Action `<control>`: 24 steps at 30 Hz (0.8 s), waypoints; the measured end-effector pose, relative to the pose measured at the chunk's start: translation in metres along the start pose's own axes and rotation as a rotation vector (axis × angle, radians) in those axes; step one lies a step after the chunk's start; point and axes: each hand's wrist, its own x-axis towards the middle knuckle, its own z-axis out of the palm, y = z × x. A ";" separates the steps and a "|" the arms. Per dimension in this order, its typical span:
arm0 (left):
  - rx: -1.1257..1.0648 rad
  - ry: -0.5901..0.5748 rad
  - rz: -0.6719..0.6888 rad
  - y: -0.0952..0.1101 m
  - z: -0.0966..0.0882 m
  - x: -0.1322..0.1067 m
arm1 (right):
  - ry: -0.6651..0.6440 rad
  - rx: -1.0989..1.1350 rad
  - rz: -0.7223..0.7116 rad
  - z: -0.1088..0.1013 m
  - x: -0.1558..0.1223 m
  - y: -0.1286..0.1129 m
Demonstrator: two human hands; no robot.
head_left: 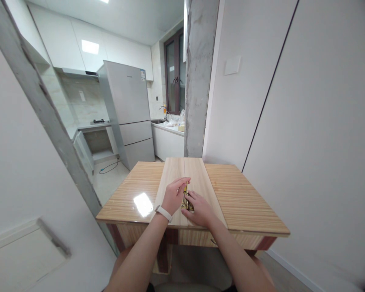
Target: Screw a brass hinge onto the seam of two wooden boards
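Observation:
My left hand [173, 196], with a white-banded watch on the wrist, has its fingers closed at the top of a small yellow-and-black upright tool [185, 189] that looks like a screwdriver. Below it, a shiny gold-coloured metal piece [189, 207] sits over the seam of the light wood boards [200, 178]; its exact kind is too small and covered to tell. My right hand [200, 209] curls around that piece from the right, thumb at the near side and fingers at the far side. The tool's lower end is partly hidden between the hands.
The boards lie across the middle of a striped wooden table [240, 198] with a drawer handle [213, 241] at its front. A grey concrete pillar [199, 81] and a white wall [307, 121] stand beyond. A fridge [130, 101] and kitchen counter [168, 140] are farther back.

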 end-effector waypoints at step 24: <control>0.171 -0.079 0.109 -0.004 0.003 -0.005 | 0.008 -0.014 -0.016 0.006 -0.001 0.004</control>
